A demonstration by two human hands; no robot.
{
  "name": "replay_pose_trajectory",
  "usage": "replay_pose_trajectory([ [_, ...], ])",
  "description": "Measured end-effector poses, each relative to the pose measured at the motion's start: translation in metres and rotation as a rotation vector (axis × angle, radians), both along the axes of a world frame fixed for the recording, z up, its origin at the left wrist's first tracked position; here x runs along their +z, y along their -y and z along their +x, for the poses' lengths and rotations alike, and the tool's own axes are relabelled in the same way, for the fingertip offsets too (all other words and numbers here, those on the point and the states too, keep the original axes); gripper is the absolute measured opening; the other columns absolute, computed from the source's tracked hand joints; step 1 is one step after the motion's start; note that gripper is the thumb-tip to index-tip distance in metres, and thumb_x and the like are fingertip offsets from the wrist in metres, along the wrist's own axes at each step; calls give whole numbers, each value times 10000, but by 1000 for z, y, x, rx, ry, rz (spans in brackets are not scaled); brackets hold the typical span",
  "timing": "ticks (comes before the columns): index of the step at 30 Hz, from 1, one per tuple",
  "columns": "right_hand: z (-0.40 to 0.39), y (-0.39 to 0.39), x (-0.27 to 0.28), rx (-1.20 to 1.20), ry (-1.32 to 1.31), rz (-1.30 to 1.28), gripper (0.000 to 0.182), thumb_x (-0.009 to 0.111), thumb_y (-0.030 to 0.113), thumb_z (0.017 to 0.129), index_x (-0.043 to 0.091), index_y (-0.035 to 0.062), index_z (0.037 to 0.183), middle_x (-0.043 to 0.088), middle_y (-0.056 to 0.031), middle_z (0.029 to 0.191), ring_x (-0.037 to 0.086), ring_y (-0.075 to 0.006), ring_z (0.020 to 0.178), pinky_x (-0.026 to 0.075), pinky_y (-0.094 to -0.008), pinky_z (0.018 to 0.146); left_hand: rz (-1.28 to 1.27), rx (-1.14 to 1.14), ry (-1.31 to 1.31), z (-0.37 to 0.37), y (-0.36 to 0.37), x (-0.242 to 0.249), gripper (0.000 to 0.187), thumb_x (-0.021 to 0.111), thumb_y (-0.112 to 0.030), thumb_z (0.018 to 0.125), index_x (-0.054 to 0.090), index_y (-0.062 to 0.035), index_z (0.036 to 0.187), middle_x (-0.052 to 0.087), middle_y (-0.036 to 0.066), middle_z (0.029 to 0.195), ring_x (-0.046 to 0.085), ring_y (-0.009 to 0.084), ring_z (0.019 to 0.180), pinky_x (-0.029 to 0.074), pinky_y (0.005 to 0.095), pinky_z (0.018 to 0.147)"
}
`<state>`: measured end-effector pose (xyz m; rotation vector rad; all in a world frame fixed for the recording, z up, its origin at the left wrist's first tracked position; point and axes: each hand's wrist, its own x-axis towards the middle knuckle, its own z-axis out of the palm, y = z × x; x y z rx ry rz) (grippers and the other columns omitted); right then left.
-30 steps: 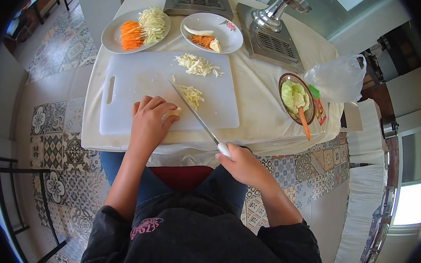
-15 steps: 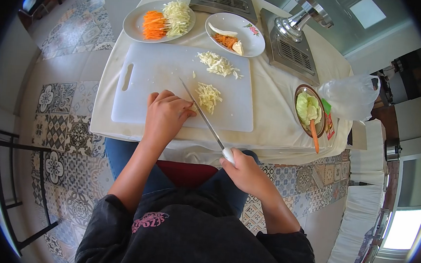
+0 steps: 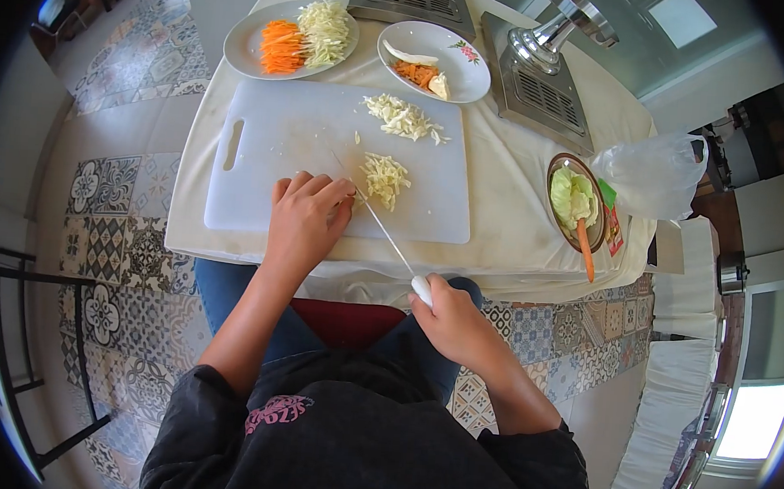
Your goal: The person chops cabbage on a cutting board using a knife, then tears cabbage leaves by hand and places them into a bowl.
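My right hand [image 3: 455, 320] grips a white-handled steel knife [image 3: 392, 242] at the white plastic board [image 3: 280, 159]; left hand [image 3: 307, 222], I can't tell; patterned floor tiles [image 3: 150, 318] beyond.

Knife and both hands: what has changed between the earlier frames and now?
The knife, in the right hand, has shifted left, away from the nearer pale shreds and up to the fingertips of the left hand. The pale piece under those fingers is now mostly hidden. No grip visibly changed; the cutting board and both shred piles look unmoved.
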<state>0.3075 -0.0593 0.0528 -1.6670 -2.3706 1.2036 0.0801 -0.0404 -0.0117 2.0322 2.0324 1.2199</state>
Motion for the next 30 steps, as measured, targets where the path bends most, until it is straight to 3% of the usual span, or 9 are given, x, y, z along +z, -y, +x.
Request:
replay_pose_trajectory([
  [13, 8, -3, 6, -6, 54, -42, 305, 547, 242, 968, 494, -58, 954, 628, -318, 852, 595, -512, 876, 473, -499, 729, 17, 12, 78, -3, -1, -7, 87, 740, -105, 770, 694, -124, 842, 663, -8, 749, 599, 201, 782, 394, 374, 813],
  [16, 3, -12, 0, 37, 8, -10, 266, 531, 184, 957, 494, -79, 949, 632, -328, 809, 628, -497, 811, 483, -519, 712, 29, 2, 96, -3, -1, -9, 93, 747, -97, 764, 696, -122, 838, 669, -8, 755, 598, 200, 783, 393, 375, 820],
  [22, -17, -30, -5, 44, -3, 23, 279, 544, 211, 960, 488, -59, 917, 612, -315, 787, 615, -484, 774, 470, -478, 683, 37, 4, 103, -3, 0, -8, 92, 750, -97, 771, 692, -123, 837, 670, -10, 760, 595, 199, 789, 390, 376, 824],
  [30, -4, -21, -4, 22, 42, 0, 279, 546, 217, 957, 503, -58, 941, 622, -314, 815, 617, -490, 815, 474, -488, 713, 48, 35, 99, 0, 1, -11, 95, 741, -108, 792, 676, -110, 861, 677, 4, 783, 599, 219, 829, 389, 377, 835],
])
